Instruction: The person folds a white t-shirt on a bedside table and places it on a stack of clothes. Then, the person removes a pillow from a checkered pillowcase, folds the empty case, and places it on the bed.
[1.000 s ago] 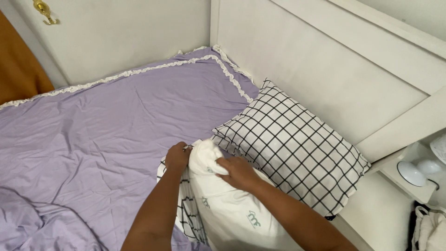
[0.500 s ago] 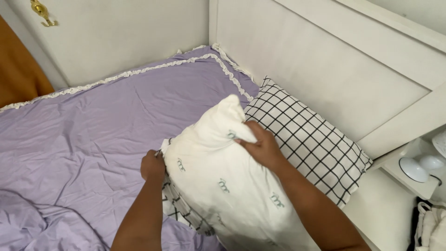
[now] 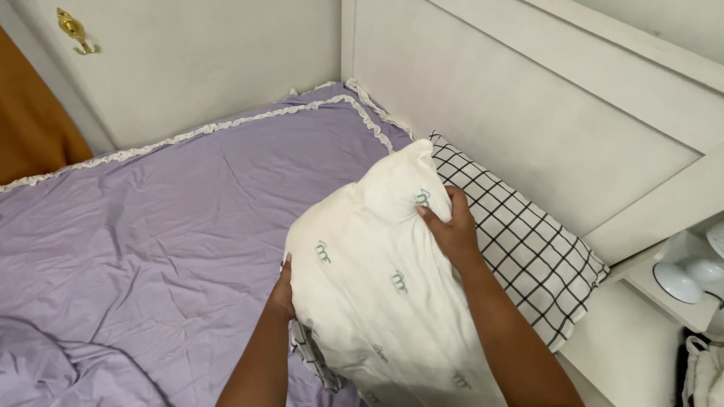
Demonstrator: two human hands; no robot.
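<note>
Raised higher and turned flatter than half a second ago: soft white pillow with small green printed marks (image 3: 377,279), now spread wide over the near end of the black-and-white checked pillow (image 3: 520,241), which lies against the white panelled headboard (image 3: 543,128). Shifted up its right side since then: right hand (image 3: 451,230), fingers spread and pressed onto the white fabric near the upper edge, thumb toward the middle. Left hand (image 3: 283,294) at the lower left edge, fingers curled around the rim and mostly hidden under it, so clamped on the pillow as far as can be seen. Beneath the white pillow's lower left corner, a strip of more checked cloth (image 3: 313,362) showing, touching the wrinkled lilac bedsheet with a cream frilled border (image 3: 151,249). Beyond the bed, a pale wall with a brass hook (image 3: 74,30); at far right, a white round lamp (image 3: 682,275) on a white shelf.
</note>
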